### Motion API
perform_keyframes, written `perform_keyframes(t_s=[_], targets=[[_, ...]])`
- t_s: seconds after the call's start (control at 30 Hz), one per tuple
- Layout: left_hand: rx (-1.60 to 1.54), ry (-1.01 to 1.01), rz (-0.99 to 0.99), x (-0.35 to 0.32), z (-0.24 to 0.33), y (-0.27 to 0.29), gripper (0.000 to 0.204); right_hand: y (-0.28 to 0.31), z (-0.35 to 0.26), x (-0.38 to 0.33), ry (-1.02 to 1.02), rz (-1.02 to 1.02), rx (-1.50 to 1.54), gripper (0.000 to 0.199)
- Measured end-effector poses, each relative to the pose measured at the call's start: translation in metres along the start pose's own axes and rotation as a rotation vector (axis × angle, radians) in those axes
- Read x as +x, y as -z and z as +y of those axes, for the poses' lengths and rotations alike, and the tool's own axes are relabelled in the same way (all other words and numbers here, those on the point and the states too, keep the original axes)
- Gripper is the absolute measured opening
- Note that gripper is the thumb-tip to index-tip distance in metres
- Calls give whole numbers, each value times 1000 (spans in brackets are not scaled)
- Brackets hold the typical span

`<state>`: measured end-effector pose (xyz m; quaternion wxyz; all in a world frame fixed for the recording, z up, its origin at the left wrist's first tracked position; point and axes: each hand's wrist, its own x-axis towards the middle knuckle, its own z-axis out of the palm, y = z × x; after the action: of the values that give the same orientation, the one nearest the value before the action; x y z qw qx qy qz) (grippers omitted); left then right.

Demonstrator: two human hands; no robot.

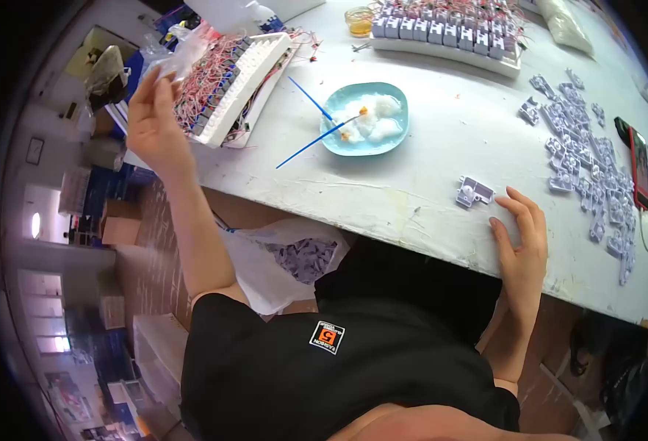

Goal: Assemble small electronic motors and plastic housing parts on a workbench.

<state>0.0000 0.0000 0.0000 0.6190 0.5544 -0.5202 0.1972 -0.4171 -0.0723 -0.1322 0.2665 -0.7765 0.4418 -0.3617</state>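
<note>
My left hand point(155, 125) is raised at the left, over the near end of a white foam tray point(261, 66) full of red and white wires with small dark parts. Its fingers stretch upward, apart, with the tips overlapping a clear plastic bag point(184, 55); whether they touch it I cannot tell. On the table edge rests my right hand point(522, 235), fingers loosely bent and apart, holding nothing. Just left of its fingertips lies a single grey plastic housing point(474, 192). A light blue dish point(364, 151) holds white cotton with orange stains and blue-handled sticks point(313, 145).
Many grey housings point(574, 147) lie loose at the right, beside a red-edged phone point(638, 169) with a cable. Another foam tray point(449, 60) holds rows of grey units at the back, near a small jar of amber liquid point(358, 22). A white bag point(265, 272) of grey pieces hangs below the edge.
</note>
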Motion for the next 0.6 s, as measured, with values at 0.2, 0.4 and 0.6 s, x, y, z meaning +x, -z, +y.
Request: perform_keyframes(t_s=[0.2,0.4,0.6], targets=[[360,112,-82,24,-75,47,19,-3,0,-1,59,-27,-25,17],[586,62,-415,22,-125,19,17,-8,-4,1,43,34,-109,15],[848,-247,-667,45,-162,-18,26,-7,-5,3,52,40,-100,13]])
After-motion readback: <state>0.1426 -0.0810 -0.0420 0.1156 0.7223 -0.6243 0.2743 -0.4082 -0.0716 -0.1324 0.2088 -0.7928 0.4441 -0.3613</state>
